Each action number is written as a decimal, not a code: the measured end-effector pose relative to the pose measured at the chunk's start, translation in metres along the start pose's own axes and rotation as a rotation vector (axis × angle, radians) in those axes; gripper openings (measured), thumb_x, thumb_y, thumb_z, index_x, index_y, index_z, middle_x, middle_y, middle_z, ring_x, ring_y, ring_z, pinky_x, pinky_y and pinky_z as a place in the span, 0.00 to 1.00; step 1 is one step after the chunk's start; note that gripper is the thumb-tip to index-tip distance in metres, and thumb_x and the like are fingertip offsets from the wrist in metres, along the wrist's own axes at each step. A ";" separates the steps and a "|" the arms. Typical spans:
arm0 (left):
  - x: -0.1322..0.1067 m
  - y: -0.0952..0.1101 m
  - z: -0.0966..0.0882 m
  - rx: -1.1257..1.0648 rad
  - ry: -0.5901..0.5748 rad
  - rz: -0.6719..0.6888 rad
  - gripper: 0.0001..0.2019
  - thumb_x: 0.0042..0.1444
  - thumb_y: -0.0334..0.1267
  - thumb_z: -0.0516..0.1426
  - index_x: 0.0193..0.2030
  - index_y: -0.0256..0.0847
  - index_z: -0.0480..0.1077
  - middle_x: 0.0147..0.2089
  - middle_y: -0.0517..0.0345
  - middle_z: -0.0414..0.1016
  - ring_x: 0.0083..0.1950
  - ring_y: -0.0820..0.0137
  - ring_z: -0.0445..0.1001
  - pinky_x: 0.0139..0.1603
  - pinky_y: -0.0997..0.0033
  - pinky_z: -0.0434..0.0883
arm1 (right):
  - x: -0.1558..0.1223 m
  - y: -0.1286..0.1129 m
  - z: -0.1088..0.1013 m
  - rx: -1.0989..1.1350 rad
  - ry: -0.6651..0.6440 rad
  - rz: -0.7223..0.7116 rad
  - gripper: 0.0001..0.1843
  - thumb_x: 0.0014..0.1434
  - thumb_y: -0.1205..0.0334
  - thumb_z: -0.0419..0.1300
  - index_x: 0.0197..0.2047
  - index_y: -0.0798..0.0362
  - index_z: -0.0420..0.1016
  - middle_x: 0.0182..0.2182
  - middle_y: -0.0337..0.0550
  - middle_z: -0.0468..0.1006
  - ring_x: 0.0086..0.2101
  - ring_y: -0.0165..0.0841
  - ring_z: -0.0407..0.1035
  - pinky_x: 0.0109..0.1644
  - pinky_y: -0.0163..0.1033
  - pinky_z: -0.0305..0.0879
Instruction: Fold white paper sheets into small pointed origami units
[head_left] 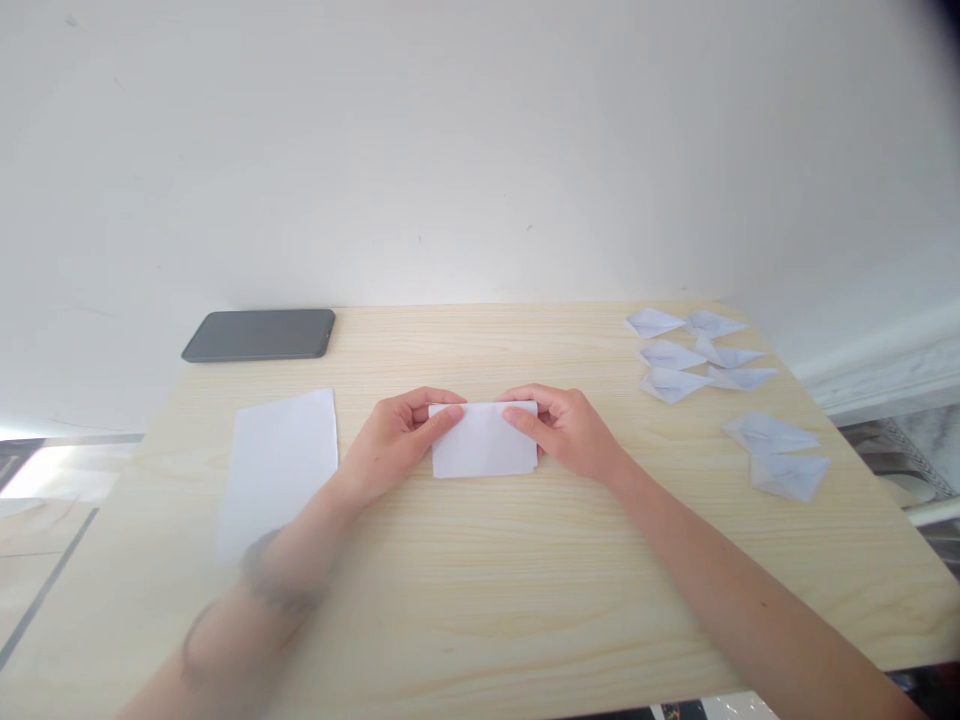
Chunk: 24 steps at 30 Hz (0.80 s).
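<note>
A white sheet of paper [484, 445], folded into a small rectangle, is held in front of me over the middle of the table. My left hand [401, 435] pinches its upper left corner, thumb on the near face and fingers behind. At the upper right corner my right hand [559, 425] grips it the same way. The folded edge runs along the top between both thumbs; at the lower right, the layers do not quite line up. Part of the fingers of each hand is hidden behind the paper.
Flat white paper [281, 455] lies on the left, partly under my left forearm. A dark phone [259, 335] rests at the back left. Several folded paper pieces [675, 384] sit at the back right, with two more [789, 475] nearer. A wall [480, 150] borders the wooden table [480, 580].
</note>
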<state>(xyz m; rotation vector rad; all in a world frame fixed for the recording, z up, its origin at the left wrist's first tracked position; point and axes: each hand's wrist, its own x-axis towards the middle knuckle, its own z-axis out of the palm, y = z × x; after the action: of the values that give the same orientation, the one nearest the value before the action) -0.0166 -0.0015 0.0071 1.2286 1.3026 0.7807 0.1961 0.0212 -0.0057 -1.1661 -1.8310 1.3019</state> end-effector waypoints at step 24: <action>0.001 -0.003 -0.001 -0.012 0.031 -0.017 0.19 0.50 0.51 0.59 0.43 0.39 0.73 0.35 0.56 0.77 0.32 0.70 0.71 0.28 0.76 0.66 | 0.000 0.004 -0.002 0.016 -0.043 0.007 0.15 0.55 0.54 0.58 0.44 0.50 0.74 0.33 0.41 0.77 0.28 0.29 0.70 0.27 0.32 0.66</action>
<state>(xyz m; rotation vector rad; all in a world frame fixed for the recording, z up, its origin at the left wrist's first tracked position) -0.0181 -0.0009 0.0039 1.1992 1.3302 0.7972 0.1987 0.0229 -0.0089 -1.1450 -1.8453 1.3527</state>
